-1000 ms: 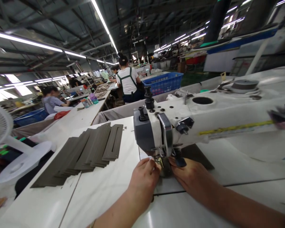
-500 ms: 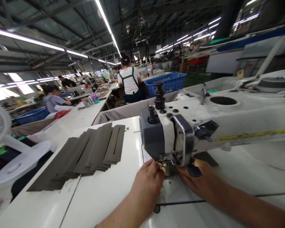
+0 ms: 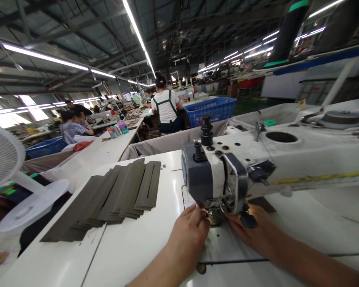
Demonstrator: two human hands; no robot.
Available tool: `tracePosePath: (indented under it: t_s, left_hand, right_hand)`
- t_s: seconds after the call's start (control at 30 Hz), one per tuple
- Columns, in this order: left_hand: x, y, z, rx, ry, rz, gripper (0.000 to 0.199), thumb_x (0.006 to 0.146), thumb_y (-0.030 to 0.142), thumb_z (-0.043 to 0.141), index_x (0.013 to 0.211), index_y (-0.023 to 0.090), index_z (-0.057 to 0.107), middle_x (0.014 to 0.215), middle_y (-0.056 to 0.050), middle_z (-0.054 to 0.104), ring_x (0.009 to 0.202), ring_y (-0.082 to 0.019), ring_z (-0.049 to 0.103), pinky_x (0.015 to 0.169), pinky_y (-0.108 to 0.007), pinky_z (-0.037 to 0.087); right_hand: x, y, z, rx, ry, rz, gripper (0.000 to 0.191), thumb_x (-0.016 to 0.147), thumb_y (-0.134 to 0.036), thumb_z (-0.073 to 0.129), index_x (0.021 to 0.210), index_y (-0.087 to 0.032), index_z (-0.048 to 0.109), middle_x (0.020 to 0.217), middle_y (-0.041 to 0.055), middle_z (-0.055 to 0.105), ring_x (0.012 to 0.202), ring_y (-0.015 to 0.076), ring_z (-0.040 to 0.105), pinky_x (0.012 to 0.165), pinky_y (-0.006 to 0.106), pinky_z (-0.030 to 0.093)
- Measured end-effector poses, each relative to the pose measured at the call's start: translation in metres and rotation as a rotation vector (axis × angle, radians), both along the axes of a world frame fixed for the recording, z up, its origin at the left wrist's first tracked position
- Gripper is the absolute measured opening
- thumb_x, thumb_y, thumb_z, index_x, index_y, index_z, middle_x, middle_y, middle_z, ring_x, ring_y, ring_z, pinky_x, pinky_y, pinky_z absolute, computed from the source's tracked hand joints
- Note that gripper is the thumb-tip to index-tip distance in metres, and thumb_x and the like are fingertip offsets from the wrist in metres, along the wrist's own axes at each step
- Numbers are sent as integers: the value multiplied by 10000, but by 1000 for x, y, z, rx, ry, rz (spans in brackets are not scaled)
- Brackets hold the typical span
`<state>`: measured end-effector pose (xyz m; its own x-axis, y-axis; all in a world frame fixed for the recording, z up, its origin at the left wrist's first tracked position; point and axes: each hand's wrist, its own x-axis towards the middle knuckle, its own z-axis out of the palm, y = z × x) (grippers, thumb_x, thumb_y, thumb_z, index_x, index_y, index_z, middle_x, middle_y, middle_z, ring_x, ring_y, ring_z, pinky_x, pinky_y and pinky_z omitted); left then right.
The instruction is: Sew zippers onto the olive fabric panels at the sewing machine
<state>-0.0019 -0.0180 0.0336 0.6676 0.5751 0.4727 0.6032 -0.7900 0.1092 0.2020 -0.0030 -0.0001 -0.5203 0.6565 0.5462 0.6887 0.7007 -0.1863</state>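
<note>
A sewing machine (image 3: pixel 197 171) with a dark grey front cover stands on the white table. At the left of its needle area is my left hand (image 3: pixel 190 235), fingers pinched together; what they hold is too small to make out. My right hand (image 3: pixel 254 227) reaches in from the right, its fingertips hidden behind the presser parts. Part of a dark flat piece (image 3: pixel 263 204) lies behind my right hand, under the machine arm. Left of the machine, a fanned row of grey-brown flat pieces (image 3: pixel 107 195) lies on the table, the rightmost with a long slot.
A white fan (image 3: pixel 32 191) stands at the left edge. Beyond the table (image 3: pixel 131 243) are a blue basket (image 3: pixel 209 111) and a person in a white top (image 3: pixel 166 105), seen from behind. Another person in stripes (image 3: pixel 71 129) sits further left.
The whole view has shifted slightly, so things appear a little further right and lower. Both hands remain at the needle area, in nearly the same pose.
</note>
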Motion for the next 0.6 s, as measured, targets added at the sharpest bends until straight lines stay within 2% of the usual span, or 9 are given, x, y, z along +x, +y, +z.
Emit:
tracePosePath:
  t_s: [0.13,0.37,0.5,0.6]
  left_hand:
    - [1,1,-4,7,-34,26,116,862,95,481,837,125,590,869,-90,628,843,-194,590,796,-335,536]
    - [6,9,-21,118,-103,44,198,878,67,407,784,124,572,794,-98,621,796,-200,602,702,-323,556]
    - [4,13,-31,158,-129,80,131,841,68,483,771,153,555,762,-64,620,739,-188,604,675,-307,551]
    - [-1,10,-24,112,-117,139,103,798,81,557,738,164,542,762,-45,620,708,-187,607,662,-311,540]
  right_hand:
    - [1,3,-4,-13,10,-7,294,804,-121,391,657,-193,635,743,81,677,618,184,608,561,262,469]
    - [-4,6,-15,-28,59,-35,237,782,-116,437,792,-180,664,784,80,686,678,179,628,610,244,497]
    - [-6,5,-1,-20,60,-34,225,802,-126,430,810,-192,646,828,68,680,765,180,639,684,245,508]
    - [2,4,15,10,18,-33,172,812,-160,449,781,-197,614,769,47,658,735,184,628,665,262,507]
